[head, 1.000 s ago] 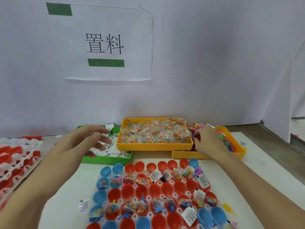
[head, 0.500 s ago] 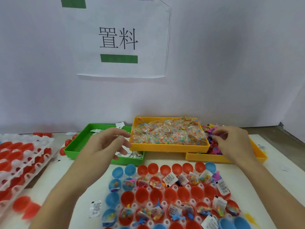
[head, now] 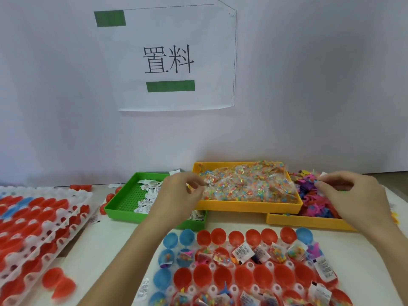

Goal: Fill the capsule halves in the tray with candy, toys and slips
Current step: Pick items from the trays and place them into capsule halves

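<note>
left hand (head: pixel 180 195) hovers with curled fingers at the candy bin (head: pixel 247 207) edge; whether it holds anything, i cannot tell. right hand (head: pixel 351 195) pinches a small white slip (head: pixel 322 175) over the toy bin (head: pixel 309 221). capsule tray (head: pixel 249 267) sits below both hands.

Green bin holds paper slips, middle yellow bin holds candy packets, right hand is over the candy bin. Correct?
Not quite. In the head view the right hand is over the far-right yellow bin of pink and purple toys, not the candy bin. It is the left hand that reaches to the candy bin's left edge. The green bin does hold paper slips, and the middle yellow bin candy packets.
</note>
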